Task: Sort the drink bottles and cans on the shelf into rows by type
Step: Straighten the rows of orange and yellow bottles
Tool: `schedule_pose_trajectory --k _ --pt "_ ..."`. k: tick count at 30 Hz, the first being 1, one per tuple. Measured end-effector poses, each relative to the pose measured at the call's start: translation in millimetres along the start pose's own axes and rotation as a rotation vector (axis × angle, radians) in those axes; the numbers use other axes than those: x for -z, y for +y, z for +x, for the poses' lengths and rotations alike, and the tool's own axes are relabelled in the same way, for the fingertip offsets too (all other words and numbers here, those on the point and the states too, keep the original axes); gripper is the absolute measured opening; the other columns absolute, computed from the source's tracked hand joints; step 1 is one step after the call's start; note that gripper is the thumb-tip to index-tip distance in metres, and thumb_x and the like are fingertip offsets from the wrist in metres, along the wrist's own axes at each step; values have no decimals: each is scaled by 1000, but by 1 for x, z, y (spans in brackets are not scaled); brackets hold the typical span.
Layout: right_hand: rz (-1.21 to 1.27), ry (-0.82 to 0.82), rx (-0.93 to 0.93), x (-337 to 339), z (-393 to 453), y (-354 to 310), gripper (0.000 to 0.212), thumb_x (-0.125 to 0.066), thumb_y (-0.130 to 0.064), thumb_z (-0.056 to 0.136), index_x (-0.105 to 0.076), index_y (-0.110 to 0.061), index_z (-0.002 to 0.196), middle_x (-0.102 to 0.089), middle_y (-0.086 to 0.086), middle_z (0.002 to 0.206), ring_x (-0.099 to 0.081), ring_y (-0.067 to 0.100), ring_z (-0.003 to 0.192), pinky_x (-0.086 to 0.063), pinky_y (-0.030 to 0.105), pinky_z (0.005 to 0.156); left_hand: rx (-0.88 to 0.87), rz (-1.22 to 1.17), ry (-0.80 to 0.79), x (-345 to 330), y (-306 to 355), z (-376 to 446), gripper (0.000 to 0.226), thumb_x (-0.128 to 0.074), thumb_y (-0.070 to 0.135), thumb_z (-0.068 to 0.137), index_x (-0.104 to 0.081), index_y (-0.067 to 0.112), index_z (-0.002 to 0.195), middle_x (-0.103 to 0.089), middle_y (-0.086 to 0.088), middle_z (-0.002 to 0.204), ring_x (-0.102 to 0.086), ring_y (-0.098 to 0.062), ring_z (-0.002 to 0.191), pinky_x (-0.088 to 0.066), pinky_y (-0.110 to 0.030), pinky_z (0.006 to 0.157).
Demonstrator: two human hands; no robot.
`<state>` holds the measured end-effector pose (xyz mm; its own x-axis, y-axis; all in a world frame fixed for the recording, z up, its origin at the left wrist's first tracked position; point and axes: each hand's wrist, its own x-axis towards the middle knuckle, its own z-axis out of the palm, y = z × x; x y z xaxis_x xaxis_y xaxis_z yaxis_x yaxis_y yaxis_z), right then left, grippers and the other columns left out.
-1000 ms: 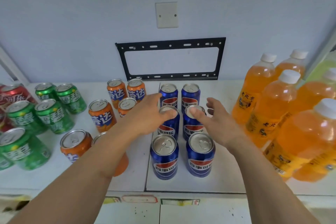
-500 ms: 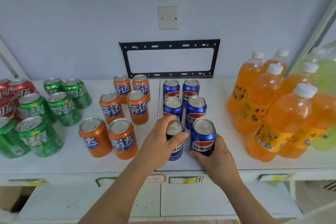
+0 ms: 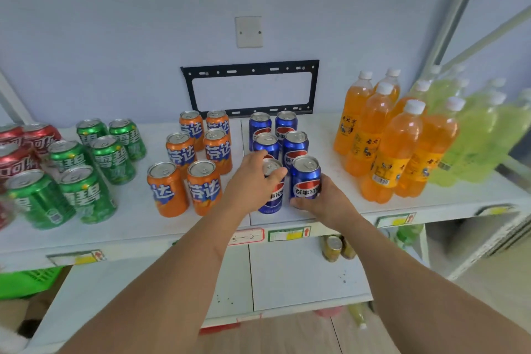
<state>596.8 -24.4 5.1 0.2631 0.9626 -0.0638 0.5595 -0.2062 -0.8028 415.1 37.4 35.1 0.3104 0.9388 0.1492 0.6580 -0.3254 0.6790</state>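
On the white shelf (image 3: 138, 227) stand blue Pepsi cans in two columns. My left hand (image 3: 250, 181) wraps the front left blue can (image 3: 273, 198), and my right hand (image 3: 324, 204) grips the front right blue can (image 3: 306, 178) from its right side. Behind them stand more blue cans (image 3: 294, 144). Left of these are several orange Fanta cans (image 3: 204, 187), then green Sprite cans (image 3: 86, 192), then red cola cans (image 3: 14, 164) at the far left. Orange drink bottles (image 3: 396, 152) and pale green bottles (image 3: 477, 135) stand at the right.
A black metal bracket (image 3: 250, 89) and a blank wall plate (image 3: 248, 31) sit on the wall behind. A lower shelf (image 3: 287, 276) holds a few yellow cans (image 3: 333, 247). A green basket (image 3: 26, 282) shows at lower left. Price tags line the shelf's front edge.
Both hands came back from the middle blue cans to the front pair and closed on them. The view pulled back and shifted right, showing more of the pale green bottles and the lower shelf.
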Motion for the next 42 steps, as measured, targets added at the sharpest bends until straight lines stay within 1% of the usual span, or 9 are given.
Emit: schedule_pose_trajectory --k 3,7,13,17,21,26,30,35,42 --pt "-152 68 -40 25 -8 -25 91 -79 -50 72 -33 -23 147 -49 1 144 -54 18 119 -46 25 87 -134 205 110 13 14 1 60 -49 58 94 -42 25 143 -43 -1 149 -52 -23 126 -48 -40 94" --pt "-368 134 61 66 -19 -64 79 -64 -58 84 -33 -24 148 -39 0 152 -45 21 131 -43 34 97 -265 322 174 30 46 17 52 -45 54 98 -48 24 140 -50 0 145 -54 -22 122 -48 -38 90" --pt "-462 226 210 139 -18 -108 57 -57 -47 92 -44 -22 142 -51 0 141 -53 19 121 -40 25 88 -343 247 226 44 106 52 50 -45 53 98 -51 24 139 -49 1 146 -52 -20 124 -45 -37 93" --pt "-458 306 267 192 1 -116 53 -57 -49 91 -50 -23 137 -55 -1 137 -54 18 120 -42 27 88 -310 106 201 32 143 83 53 -45 56 97 -50 26 140 -46 3 148 -53 -19 124 -43 -33 93" --pt "-471 352 266 252 39 -105 51 -57 -48 91 -53 -20 134 -58 -1 132 -56 20 113 -41 28 84 -278 -32 145 11 174 121 55 -46 55 97 -48 24 142 -49 1 147 -50 -19 129 -40 -34 103" --pt "-462 282 226 311 104 -72 48 -59 -44 90 -55 -17 130 -60 1 126 -55 19 105 -40 28 81 -180 -84 103 -26 200 174 56 -46 54 98 -44 24 145 -48 0 148 -49 -19 129 -36 -27 95" --pt "-445 163 217 333 163 -48 54 -59 -44 91 -49 -17 137 -55 4 136 -54 22 115 -41 29 90 -91 -125 75 -51 213 212 57 -49 54 97 -42 27 147 -46 -1 150 -49 -19 129 -42 -33 102" --pt "-500 -21 196 340 225 -31 67 -56 -51 92 -32 -23 148 -43 7 149 -48 26 127 -39 34 101 -34 -98 20 -69 219 243 61 -52 54 95 -35 34 150 -44 1 150 -50 -19 126 -43 -30 93" --pt "-773 -157 321 327 264 -27 52 -51 -47 96 -48 -18 139 -51 5 141 -46 24 125 -36 32 97 -30 91 -115 -83 217 261 49 -57 48 95 -46 37 141 -53 2 142 -53 -16 114 -42 -24 84"
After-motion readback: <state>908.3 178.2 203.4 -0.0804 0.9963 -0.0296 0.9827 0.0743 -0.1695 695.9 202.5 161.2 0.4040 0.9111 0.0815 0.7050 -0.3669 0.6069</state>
